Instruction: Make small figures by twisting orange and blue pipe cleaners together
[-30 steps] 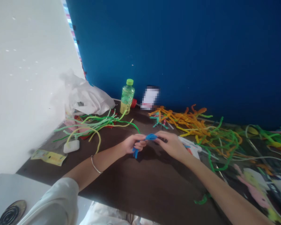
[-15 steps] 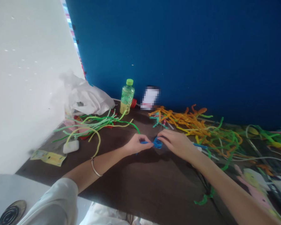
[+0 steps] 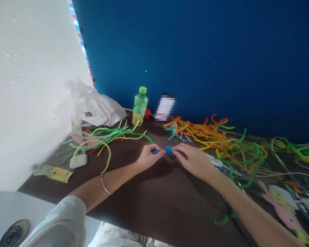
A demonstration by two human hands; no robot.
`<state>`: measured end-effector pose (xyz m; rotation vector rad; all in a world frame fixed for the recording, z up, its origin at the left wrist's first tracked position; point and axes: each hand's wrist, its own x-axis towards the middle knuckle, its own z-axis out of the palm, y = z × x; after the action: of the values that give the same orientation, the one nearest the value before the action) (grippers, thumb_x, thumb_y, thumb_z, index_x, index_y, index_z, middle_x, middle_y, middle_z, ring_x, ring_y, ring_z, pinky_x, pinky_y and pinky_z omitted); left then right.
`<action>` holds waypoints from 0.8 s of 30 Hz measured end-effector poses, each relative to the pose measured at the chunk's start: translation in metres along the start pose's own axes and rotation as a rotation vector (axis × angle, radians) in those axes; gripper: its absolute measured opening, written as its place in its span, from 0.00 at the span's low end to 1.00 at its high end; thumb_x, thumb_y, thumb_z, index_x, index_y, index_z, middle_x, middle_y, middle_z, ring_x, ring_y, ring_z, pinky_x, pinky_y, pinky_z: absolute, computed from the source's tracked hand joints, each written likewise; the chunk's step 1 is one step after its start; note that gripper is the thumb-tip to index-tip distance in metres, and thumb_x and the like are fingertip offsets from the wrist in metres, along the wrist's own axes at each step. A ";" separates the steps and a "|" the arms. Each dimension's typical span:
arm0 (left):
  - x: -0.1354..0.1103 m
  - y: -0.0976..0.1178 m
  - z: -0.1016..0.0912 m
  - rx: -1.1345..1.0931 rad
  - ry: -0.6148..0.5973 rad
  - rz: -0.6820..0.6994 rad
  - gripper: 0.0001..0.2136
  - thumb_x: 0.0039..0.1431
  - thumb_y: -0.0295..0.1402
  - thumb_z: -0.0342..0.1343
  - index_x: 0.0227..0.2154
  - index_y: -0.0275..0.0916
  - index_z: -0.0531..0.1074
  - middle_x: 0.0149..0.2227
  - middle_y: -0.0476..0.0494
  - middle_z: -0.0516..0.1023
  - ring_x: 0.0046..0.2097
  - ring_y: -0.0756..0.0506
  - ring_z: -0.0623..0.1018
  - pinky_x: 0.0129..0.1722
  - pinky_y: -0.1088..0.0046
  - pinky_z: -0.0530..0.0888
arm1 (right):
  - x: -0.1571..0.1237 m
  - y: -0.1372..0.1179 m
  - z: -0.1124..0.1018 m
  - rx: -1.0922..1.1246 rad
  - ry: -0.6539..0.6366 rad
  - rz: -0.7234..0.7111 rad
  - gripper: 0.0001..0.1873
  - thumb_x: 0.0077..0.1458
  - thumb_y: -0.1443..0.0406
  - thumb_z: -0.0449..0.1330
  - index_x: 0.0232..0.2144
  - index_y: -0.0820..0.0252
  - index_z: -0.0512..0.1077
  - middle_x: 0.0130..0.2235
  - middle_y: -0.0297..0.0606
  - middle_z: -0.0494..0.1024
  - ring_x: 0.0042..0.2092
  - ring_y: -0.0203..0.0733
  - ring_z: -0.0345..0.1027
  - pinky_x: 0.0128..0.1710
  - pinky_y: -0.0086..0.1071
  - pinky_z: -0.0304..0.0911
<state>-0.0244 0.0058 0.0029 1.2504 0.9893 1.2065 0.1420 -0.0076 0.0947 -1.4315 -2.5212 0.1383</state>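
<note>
Between my hands, above the middle of the dark table, is a blue fuzzy pipe cleaner [image 3: 168, 150] bent into a small bundle. My left hand [image 3: 149, 156] pinches its left part between thumb and fingers, where a short blue end shows. From the other side, my right hand [image 3: 189, 157] closes finger and thumb on the bundle's right edge. The exact turns of the blue piece are too blurred to make out. A bracelet [image 3: 106, 186] circles my left wrist.
Green pipe cleaners [image 3: 113, 135] lie at the left, by a white case [image 3: 78, 161] and a yellow packet [image 3: 53, 173]. Behind stand a bottle [image 3: 140, 107] and a phone [image 3: 165, 108]. Orange pipe cleaners [image 3: 203, 130] heap at the right, beneath the blue wall [image 3: 195, 61].
Both hands have shifted slightly left and up with the blue piece. Its open loop has become a tighter bundle between my fingertips.
</note>
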 end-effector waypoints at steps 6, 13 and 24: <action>0.004 -0.001 -0.002 -0.104 0.087 -0.090 0.14 0.42 0.42 0.59 0.21 0.34 0.68 0.17 0.54 0.63 0.19 0.57 0.59 0.19 0.80 0.56 | 0.000 -0.002 0.003 0.070 0.017 0.063 0.11 0.56 0.65 0.48 0.32 0.58 0.70 0.35 0.38 0.76 0.36 0.41 0.69 0.35 0.31 0.62; 0.006 -0.003 -0.001 -0.297 0.103 -0.190 0.17 0.38 0.43 0.62 0.22 0.34 0.66 0.15 0.57 0.60 0.16 0.59 0.57 0.16 0.81 0.51 | -0.001 0.000 0.010 0.124 0.037 0.053 0.12 0.55 0.65 0.48 0.33 0.58 0.72 0.37 0.39 0.77 0.38 0.43 0.70 0.38 0.34 0.63; 0.007 -0.001 0.000 -0.453 0.144 -0.240 0.18 0.35 0.41 0.64 0.24 0.32 0.68 0.17 0.57 0.60 0.17 0.60 0.56 0.16 0.81 0.52 | -0.002 0.000 0.031 0.239 0.137 0.049 0.11 0.55 0.65 0.50 0.33 0.59 0.72 0.35 0.39 0.77 0.37 0.41 0.71 0.39 0.32 0.64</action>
<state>-0.0228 0.0123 0.0024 0.6789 0.8767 1.2545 0.1354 -0.0082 0.0639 -1.3584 -2.2743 0.3266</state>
